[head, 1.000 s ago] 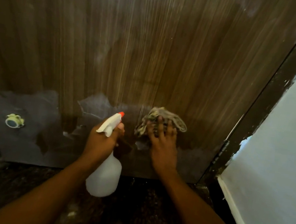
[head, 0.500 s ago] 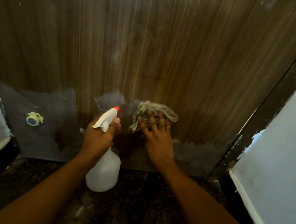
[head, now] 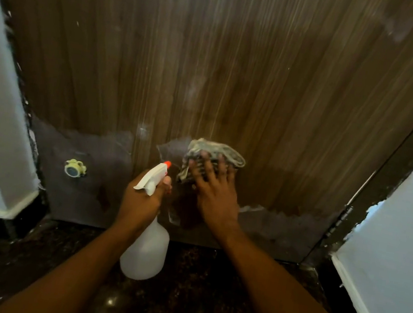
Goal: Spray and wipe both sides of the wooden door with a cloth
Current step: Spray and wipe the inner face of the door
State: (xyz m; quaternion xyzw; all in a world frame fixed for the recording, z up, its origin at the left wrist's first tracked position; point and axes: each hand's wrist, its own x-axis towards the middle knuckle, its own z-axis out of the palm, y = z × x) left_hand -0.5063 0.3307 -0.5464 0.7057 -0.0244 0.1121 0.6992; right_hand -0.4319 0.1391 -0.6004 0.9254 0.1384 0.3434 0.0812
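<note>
Sliding left, the right grip point(head: 216, 198), fingers spread, pressed the cloth point(head: 214, 153) along the low door point(head: 240, 67); left grip point(head: 140, 200) clutched the spray bottle point(head: 144, 251). Wiping looked unfinished.

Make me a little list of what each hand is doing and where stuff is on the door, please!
left hand: grips the spray bottle by its neck, aimed at the door
right hand: presses the cloth against the door, fingers spread
cloth: bunched, low on the door, beside the spray bottle's top
door: brown wood grain, grey patches along the bottom
extra: small round yellow thing low on the door's left
</note>
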